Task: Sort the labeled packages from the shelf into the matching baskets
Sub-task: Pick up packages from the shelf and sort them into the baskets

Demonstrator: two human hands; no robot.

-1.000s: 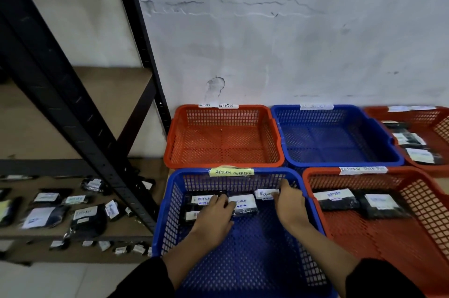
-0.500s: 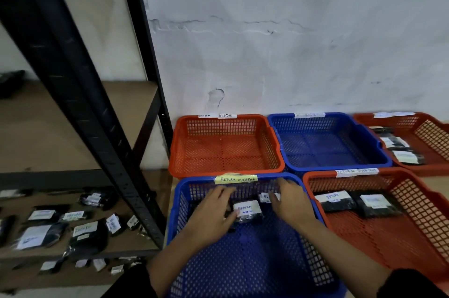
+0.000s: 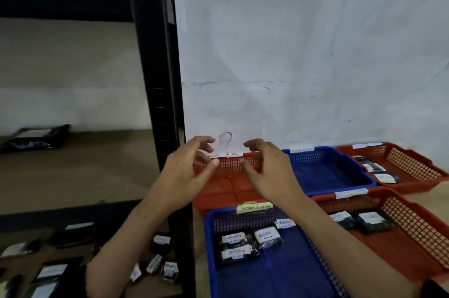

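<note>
I see my left hand (image 3: 187, 173) and right hand (image 3: 269, 171) raised with fingers loosely spread, grasping nothing, above the red plastic mesh basket (image 3: 230, 186), while black labeled packages (image 3: 247, 241) lie in the near blue plastic mesh basket (image 3: 279, 271).

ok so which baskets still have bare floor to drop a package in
Far blue basket looks bare. Near blue basket is free in its front half; packages crowd its back. Near red basket is free in front of its two packages.
</note>
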